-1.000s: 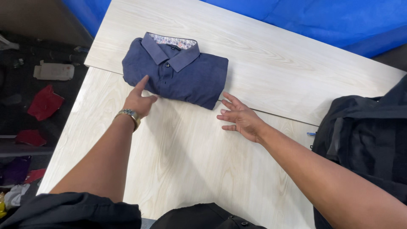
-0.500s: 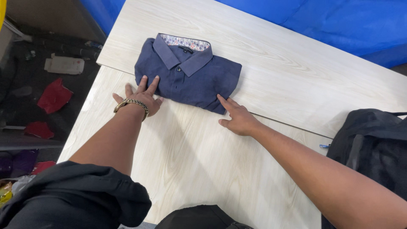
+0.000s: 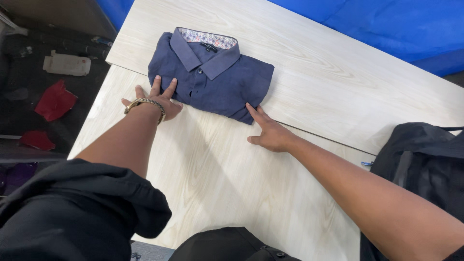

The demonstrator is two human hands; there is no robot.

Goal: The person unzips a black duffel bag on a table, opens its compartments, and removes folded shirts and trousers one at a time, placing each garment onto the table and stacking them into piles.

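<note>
1. One folded navy shirt (image 3: 212, 77) lies on the pale wooden table (image 3: 338, 92), toward its far left part, collar up and away from me, with a floral lining showing inside the neck.
2. My left hand (image 3: 155, 100) is flat, fingers spread wide, its fingertips pressing on the shirt's near left edge. It grips nothing, and a gold bracelet (image 3: 145, 104) sits at the wrist.
3. My right hand (image 3: 270, 133) is flat on the table too, fingers together and extended, their tips touching the shirt's near right corner. It holds nothing either.
4. The shirt's collar points to the far edge of the table and slightly left. The button placket runs from collar toward me. The folded packet is close to square, so I judge its long axis only slightly favours the side-to-side direction, tilted a bit clockwise.
5. What could go wrong: I reckon an uneven push from one hand would skew the packet or ruck the near hem, and the folded layers underneath could slide loose. It sits near the seam (image 3: 319, 135) between the two table boards, which might snag the cloth.
6. Further out: a black bag (image 3: 425, 164) sits at the right, blue sheeting (image 3: 386, 24) lies behind the table, and red cloth scraps (image 3: 54, 100) lie on the dark floor to the left.
</note>
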